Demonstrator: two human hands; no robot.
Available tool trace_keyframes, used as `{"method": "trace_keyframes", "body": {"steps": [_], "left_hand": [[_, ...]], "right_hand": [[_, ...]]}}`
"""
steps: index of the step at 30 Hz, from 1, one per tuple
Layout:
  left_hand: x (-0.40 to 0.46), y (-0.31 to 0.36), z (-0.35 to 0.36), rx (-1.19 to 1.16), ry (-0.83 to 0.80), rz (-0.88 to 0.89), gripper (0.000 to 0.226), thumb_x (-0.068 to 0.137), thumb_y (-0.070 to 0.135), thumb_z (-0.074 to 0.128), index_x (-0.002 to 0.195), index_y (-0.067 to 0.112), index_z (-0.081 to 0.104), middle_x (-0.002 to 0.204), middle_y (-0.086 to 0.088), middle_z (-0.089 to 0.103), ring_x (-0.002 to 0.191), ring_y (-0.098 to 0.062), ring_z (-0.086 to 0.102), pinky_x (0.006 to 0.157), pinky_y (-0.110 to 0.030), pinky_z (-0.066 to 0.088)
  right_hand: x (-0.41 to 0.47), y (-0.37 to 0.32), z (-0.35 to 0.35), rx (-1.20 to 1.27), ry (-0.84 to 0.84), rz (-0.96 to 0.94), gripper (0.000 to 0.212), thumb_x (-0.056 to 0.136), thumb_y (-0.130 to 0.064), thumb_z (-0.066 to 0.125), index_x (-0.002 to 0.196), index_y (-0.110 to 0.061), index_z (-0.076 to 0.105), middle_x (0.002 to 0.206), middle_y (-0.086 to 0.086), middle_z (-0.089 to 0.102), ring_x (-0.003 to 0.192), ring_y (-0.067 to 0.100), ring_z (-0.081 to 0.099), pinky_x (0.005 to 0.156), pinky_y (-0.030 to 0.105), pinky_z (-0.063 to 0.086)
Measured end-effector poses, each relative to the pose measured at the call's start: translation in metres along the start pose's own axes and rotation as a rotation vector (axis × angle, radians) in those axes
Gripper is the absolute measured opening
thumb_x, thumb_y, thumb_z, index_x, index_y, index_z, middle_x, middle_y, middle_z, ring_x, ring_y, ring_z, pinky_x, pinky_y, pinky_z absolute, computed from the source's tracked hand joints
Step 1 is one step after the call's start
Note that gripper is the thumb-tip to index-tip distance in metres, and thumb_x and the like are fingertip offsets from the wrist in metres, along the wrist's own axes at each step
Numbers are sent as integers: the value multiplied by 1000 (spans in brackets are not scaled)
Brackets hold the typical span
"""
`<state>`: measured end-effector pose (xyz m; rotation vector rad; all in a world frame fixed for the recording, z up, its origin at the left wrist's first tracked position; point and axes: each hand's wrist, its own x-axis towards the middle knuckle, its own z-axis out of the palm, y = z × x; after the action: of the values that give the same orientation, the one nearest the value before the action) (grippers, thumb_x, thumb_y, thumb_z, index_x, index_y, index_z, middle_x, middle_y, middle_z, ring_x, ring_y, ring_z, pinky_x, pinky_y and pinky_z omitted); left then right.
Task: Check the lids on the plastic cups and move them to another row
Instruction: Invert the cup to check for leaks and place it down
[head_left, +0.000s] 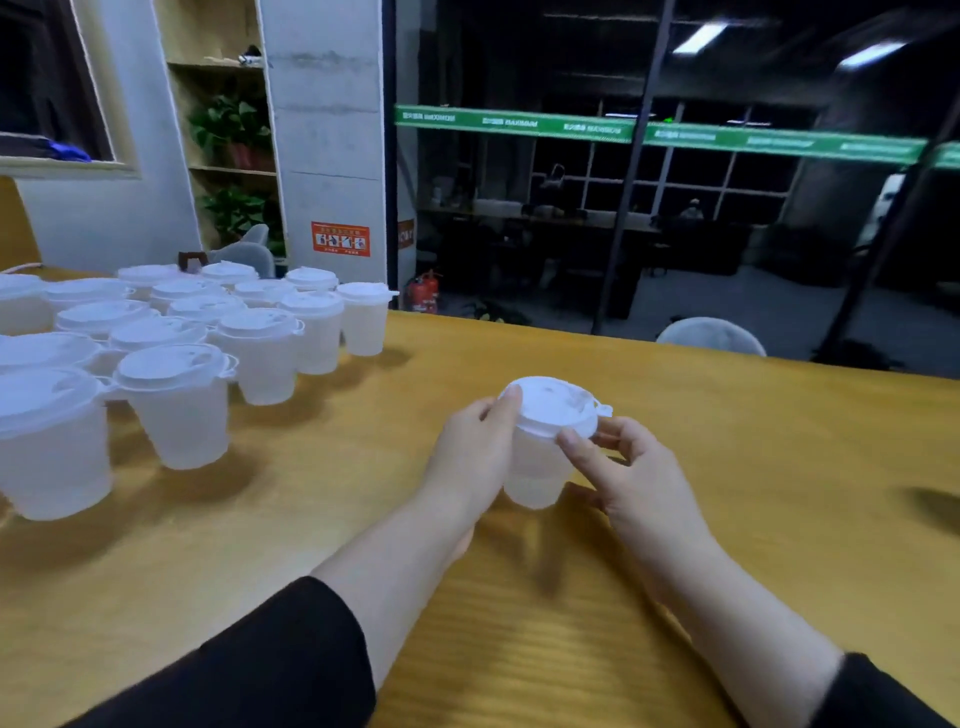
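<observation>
we hold one plastic cup (537, 467) near mid-table, left hand (475, 460) curled round its side and right hand (631, 478) pinching the lid (553, 408) rim, so the lid check seems under way. next, we judge, it wants setting down apart from the lidded cluster (171, 343) far left; bare table (727, 441) lies open rightward, its far edge well beyond.

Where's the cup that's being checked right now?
In the head view, the cup sits centre-right on the wooden table, held between the left hand and right hand, right of the cluster of lidded cups.
</observation>
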<state>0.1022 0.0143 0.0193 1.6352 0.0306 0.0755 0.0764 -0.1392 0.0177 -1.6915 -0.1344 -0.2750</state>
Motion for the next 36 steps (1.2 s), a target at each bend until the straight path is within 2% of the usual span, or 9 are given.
{"method": "trace_keyframes", "body": {"steps": [2, 5, 9, 12, 15, 22, 26, 28, 36], "left_hand": [[15, -1, 17, -13, -35, -19, 48, 98, 65, 45, 119, 30, 70, 114, 8, 75, 111, -17, 67, 103, -48, 53], [31, -8, 24, -47, -60, 28, 50, 103, 62, 43, 117, 25, 73, 111, 7, 78, 111, -18, 70, 104, -50, 53], [39, -14, 19, -75, -44, 153, 60, 97, 75, 39, 133, 32, 63, 129, 10, 71, 121, -11, 65, 108, -47, 51], [38, -14, 20, -66, -72, 266, 57, 90, 76, 42, 131, 41, 61, 128, 15, 69, 124, -6, 62, 110, -42, 48], [35, -14, 24, -27, -122, 304, 48, 92, 66, 46, 127, 39, 63, 121, 17, 72, 117, -3, 65, 106, -36, 51], [35, -12, 24, -13, -201, 282, 36, 95, 53, 48, 122, 39, 66, 116, 10, 74, 111, -11, 67, 108, -45, 50], [32, -11, 24, 8, -278, 284, 34, 97, 49, 45, 120, 38, 67, 114, 8, 75, 109, -12, 69, 105, -44, 50], [31, -10, 24, 14, -293, 289, 33, 97, 49, 46, 120, 38, 67, 117, 6, 75, 111, -15, 68, 105, -46, 50], [31, -10, 22, 19, -319, 293, 37, 96, 51, 47, 125, 35, 65, 118, 4, 74, 113, -18, 68, 104, -48, 52]], "right_hand": [[11, 14, -22, -38, -3, 0, 53, 72, -61, 84, 111, -27, 72, 106, -10, 74, 101, 11, 72, 94, 50, 58], [22, 24, -49, -134, -94, -6, 35, 79, -53, 75, 102, -26, 75, 99, -12, 77, 97, 12, 72, 90, 31, 58], [41, 29, -73, -233, -50, -175, 39, 83, -70, 68, 89, -32, 68, 86, 0, 74, 88, 26, 70, 88, 49, 58], [49, 29, -79, -313, -97, -375, 16, 90, -47, 71, 101, -38, 62, 91, -12, 69, 88, 7, 68, 79, 19, 53], [53, 33, -77, -401, -143, -535, 20, 91, -25, 67, 106, -36, 63, 99, -18, 66, 92, 1, 66, 82, 7, 48], [52, 26, -77, -443, -27, -694, 12, 99, -26, 58, 102, -30, 69, 94, -11, 68, 95, 3, 64, 81, 6, 43], [47, 18, -76, -449, 40, -727, 14, 101, -23, 59, 99, -19, 73, 98, -9, 68, 97, 4, 62, 82, 9, 42], [44, 14, -74, -427, 58, -719, 10, 99, -21, 63, 98, -22, 73, 98, -5, 67, 97, 4, 61, 82, 9, 43], [38, 9, -75, -510, -63, -646, 8, 97, -26, 69, 97, -27, 77, 101, -9, 61, 99, 9, 60, 82, 13, 44]]}}
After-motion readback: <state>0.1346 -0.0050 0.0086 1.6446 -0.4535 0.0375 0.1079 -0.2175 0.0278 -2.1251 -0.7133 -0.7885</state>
